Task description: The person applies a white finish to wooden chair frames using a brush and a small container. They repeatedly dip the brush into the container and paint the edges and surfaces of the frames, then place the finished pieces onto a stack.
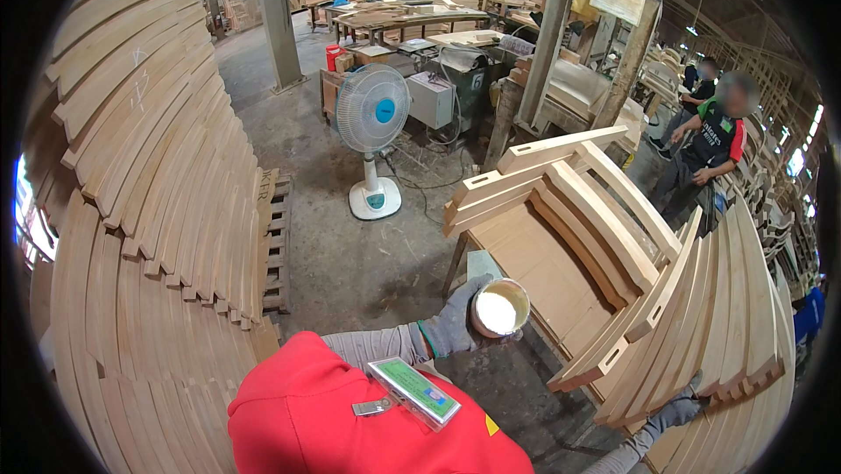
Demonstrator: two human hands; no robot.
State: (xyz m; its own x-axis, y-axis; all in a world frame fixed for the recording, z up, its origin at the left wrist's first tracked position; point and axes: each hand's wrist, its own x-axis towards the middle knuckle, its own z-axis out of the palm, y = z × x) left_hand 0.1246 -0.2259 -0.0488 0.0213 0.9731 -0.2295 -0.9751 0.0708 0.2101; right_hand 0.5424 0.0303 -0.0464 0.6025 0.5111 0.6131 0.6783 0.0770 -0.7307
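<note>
My left hand point(451, 323), in a grey glove, is wrapped round a cup point(517, 294) with white liquid in it. The cup is held before my chest, beside a table with wooden parts. My right hand point(679, 408), also gloved, reaches to the lower right against a stack of curved wooden slats point(718, 334). Its fingers look curled at the stack's lower ends; what they hold is hidden. Between my hands, light wooden frame pieces with slots point(653, 303) and curved rails point(604, 220) rest on the brown tabletop point(534, 272).
Tall stacks of curved wooden boards point(149, 123) line my left, by a pallet point(278, 246). A white standing fan point(372, 115) is ahead on the concrete floor point(333, 272). A steel post point(280, 18) rises behind. At the right, a co-worker point(714, 137) stands beyond the slats.
</note>
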